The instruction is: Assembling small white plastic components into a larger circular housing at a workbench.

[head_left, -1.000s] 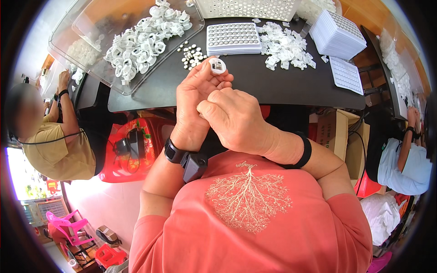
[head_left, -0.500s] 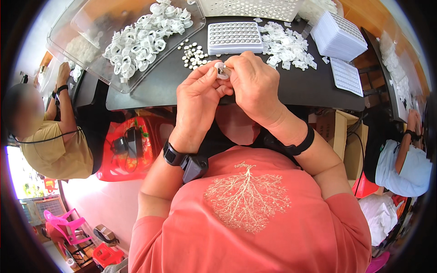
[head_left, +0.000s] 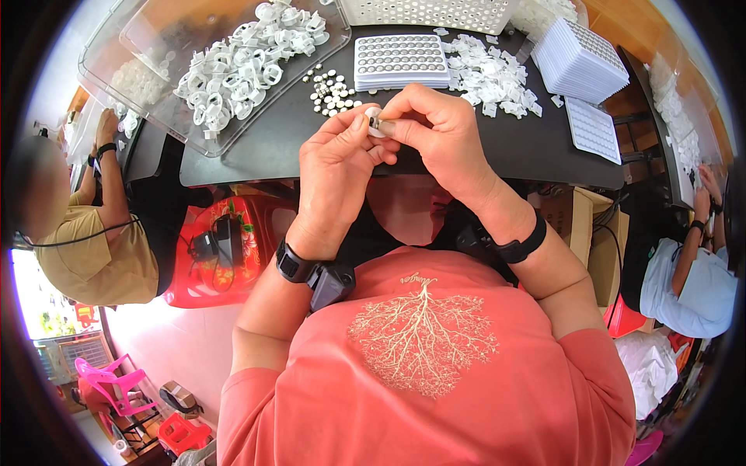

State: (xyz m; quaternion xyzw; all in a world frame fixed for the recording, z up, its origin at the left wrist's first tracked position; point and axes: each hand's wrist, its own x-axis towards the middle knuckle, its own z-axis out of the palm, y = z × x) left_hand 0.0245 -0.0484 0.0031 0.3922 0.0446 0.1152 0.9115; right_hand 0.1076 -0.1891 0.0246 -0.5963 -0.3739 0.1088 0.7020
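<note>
Here, in the upper middle of the frame, the left hand (head_left: 338, 159) pinches a small round white part (head_left: 374, 122) between thumb and fingertips, lower fingers curled. At its right edge, the right hand (head_left: 443, 132) brings thumb and forefinger close together; whether they grip a separate piece, I can't tell. Just above left lie silvery discs (head_left: 332, 95); above right, translucent pieces (head_left: 497, 81) heap up on the black table (head_left: 513, 151).

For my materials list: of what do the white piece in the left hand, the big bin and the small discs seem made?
White piece: probably smooth plastic, going by its even, pale rim. Big bin: likely clear, glossy plastic; its walls are see-through. Small discs: perhaps polished metal; some glint silvery, others look white.
</note>
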